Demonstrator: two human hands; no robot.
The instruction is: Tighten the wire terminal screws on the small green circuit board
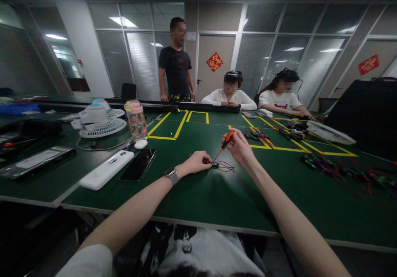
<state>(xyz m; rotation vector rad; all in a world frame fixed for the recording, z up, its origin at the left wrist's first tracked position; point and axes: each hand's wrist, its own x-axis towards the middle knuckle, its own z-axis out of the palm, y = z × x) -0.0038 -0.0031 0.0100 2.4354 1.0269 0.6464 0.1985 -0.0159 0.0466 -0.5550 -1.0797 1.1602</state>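
Observation:
My right hand (239, 145) is closed around the orange and black handle of a screwdriver (228, 140). Its thin shaft slants down to the left, and the tip meets a small green circuit board with wires (214, 165). Whether the tip sits in a screw is too small to tell. My left hand (198, 162), with a watch on the wrist, pinches the left end of that board against the green table (192, 202). Dark red and blue wires trail from the board to the right. The left fingertips partly hide it.
To the left lie a black phone (138, 165), a white power bank (107, 170), a drink bottle (136, 120) and white fans (102, 121). Bundles of wired boards (341, 169) lie at right. Yellow tape (164, 137) marks the table. Several people are across it.

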